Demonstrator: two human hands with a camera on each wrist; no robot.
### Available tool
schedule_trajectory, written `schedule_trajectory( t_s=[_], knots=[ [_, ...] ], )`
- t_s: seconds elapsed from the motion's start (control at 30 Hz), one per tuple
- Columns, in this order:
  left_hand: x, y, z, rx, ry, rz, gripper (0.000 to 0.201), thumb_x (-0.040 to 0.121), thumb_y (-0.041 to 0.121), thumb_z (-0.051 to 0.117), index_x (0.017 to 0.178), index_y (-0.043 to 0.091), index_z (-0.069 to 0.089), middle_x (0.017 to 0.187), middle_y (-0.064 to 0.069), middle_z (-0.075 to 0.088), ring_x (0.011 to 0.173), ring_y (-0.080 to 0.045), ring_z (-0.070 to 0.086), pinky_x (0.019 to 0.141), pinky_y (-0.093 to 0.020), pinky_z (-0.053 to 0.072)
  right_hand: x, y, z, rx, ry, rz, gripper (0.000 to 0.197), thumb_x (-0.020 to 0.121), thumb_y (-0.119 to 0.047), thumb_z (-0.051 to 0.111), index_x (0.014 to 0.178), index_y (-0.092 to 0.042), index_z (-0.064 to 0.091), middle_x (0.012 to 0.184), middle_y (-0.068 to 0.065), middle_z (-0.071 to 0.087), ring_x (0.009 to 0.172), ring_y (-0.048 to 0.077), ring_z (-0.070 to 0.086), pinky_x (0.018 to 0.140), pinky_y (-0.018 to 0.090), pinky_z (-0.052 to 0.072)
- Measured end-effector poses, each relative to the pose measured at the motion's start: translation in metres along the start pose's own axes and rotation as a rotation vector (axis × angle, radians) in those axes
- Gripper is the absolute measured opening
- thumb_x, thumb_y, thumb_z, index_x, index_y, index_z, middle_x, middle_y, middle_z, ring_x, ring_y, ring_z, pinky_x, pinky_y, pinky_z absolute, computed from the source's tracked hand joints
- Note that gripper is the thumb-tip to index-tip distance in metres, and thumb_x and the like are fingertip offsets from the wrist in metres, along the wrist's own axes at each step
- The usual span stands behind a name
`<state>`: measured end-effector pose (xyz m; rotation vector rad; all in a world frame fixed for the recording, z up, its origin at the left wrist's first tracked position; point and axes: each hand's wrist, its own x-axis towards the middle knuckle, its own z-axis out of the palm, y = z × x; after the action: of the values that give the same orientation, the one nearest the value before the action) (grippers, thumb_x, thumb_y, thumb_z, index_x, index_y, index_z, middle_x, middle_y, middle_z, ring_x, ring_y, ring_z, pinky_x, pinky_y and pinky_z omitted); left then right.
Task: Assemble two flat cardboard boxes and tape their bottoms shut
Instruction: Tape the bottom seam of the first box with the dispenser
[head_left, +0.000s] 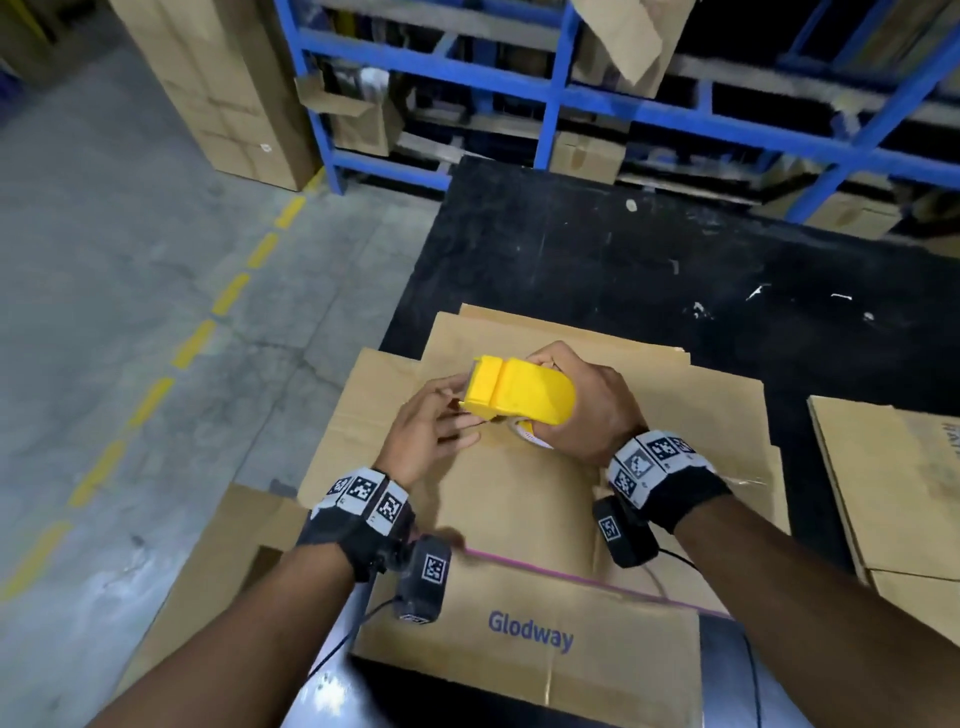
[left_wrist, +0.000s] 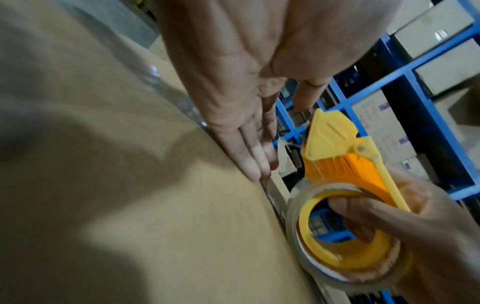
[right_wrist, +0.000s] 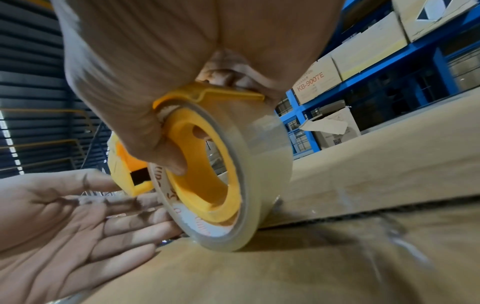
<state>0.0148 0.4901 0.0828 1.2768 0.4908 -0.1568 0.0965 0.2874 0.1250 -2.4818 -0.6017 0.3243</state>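
Tape roll (right_wrist: 233, 181) at frame centre, gripped by right hand (head_left: 587, 410); left hand (head_left: 431, 431), fingers flat, should press the seam on box (head_left: 519, 509).

Blue shelving (head_left: 558, 98), grey concrete floor (head_left: 114, 249), black table (head_left: 597, 249)

"Glodway" – cardboard box (head_left: 530, 636), "KB-9007E" – shelf carton (right_wrist: 315, 83)

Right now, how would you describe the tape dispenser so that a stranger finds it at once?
Look at the black table and the brown cardboard box lying on it. Above the box, the right hand grips a tape dispenser loaded with clear tape. It is the only bright yellow object among the cardboard.
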Motion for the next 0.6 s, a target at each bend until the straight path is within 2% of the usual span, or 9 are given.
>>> schedule_trajectory(
  t_s=[0.03, 0.1, 0.2, 0.3, 0.43, 0.53, 0.6],
  knots=[
    [0.000, 0.002, -0.005, -0.031, 0.029, -0.007, 0.038, 0.111, 0.018, 0.031, 0.127, 0.013, 0.064, 0.131, -0.026, 0.064, 0.114, -0.034, 0.070, 0.099, -0.046, 0.057, 0.002, -0.001, 0.002, -0.013, -0.006, 0.000, 0.065, 0.064, -0.051, 0.082, 0.116, -0.041, 0.045, 0.105, -0.008, 0.071, 0.093, 0.029, 0.066, 0.077, 0.035, 0.054],
    [0.001, 0.005, -0.014, -0.080, 0.065, -0.011, 0.035, 0.111, 0.023, 0.038, 0.122, 0.009, 0.068, 0.121, -0.027, 0.068, 0.105, -0.032, 0.074, 0.094, -0.045, 0.061, 0.003, -0.002, 0.002, -0.020, -0.003, 0.003, 0.065, 0.063, -0.052, 0.082, 0.116, -0.041, 0.046, 0.105, -0.009, 0.070, 0.092, 0.028, 0.066, 0.077, 0.036, 0.054],
    [0.004, 0.013, -0.021, -0.126, 0.038, 0.002, 0.025, 0.107, 0.018, 0.049, 0.119, 0.011, 0.070, 0.106, -0.018, 0.075, 0.084, -0.024, 0.077, 0.078, -0.033, 0.064, 0.003, -0.002, 0.001, -0.030, -0.006, 0.005, 0.067, 0.063, -0.050, 0.084, 0.117, -0.042, 0.045, 0.106, -0.010, 0.067, 0.091, 0.027, 0.064, 0.077, 0.034, 0.052],
    [0.008, 0.019, -0.022, -0.125, 0.044, 0.013, 0.021, 0.102, 0.009, 0.057, 0.119, 0.012, 0.069, 0.091, -0.007, 0.079, 0.070, -0.017, 0.075, 0.066, -0.024, 0.060, 0.003, -0.005, 0.003, -0.031, -0.002, -0.007, 0.067, 0.063, -0.052, 0.082, 0.117, -0.042, 0.044, 0.105, -0.010, 0.067, 0.091, 0.028, 0.064, 0.076, 0.035, 0.051],
    [0.013, 0.019, -0.021, -0.078, 0.042, 0.029, 0.027, 0.097, -0.006, 0.060, 0.119, 0.008, 0.069, 0.074, -0.001, 0.076, 0.061, -0.009, 0.068, 0.063, -0.020, 0.059, 0.003, -0.010, 0.005, -0.024, -0.003, -0.036, 0.069, 0.065, -0.049, 0.085, 0.120, -0.041, 0.045, 0.106, -0.011, 0.066, 0.093, 0.026, 0.064, 0.077, 0.035, 0.052],
    [0.016, 0.016, -0.024, 0.000, 0.049, 0.046, 0.030, 0.094, -0.014, 0.059, 0.114, 0.006, 0.069, 0.065, 0.000, 0.074, 0.058, -0.010, 0.069, 0.062, -0.020, 0.059, 0.005, -0.014, 0.003, -0.033, -0.031, -0.069, 0.074, 0.067, -0.047, 0.086, 0.127, -0.045, 0.042, 0.118, -0.012, 0.067, 0.101, 0.025, 0.064, 0.083, 0.035, 0.053],
    [0.020, 0.015, -0.027, 0.054, 0.069, 0.061, 0.030, 0.092, -0.015, 0.060, 0.112, 0.006, 0.069, 0.060, 0.001, 0.071, 0.056, -0.010, 0.068, 0.066, -0.025, 0.058, 0.006, -0.015, 0.001, -0.062, -0.050, -0.134, 0.078, 0.070, -0.049, 0.082, 0.135, -0.048, 0.040, 0.125, -0.014, 0.063, 0.106, 0.024, 0.063, 0.087, 0.036, 0.053]
  ],
)
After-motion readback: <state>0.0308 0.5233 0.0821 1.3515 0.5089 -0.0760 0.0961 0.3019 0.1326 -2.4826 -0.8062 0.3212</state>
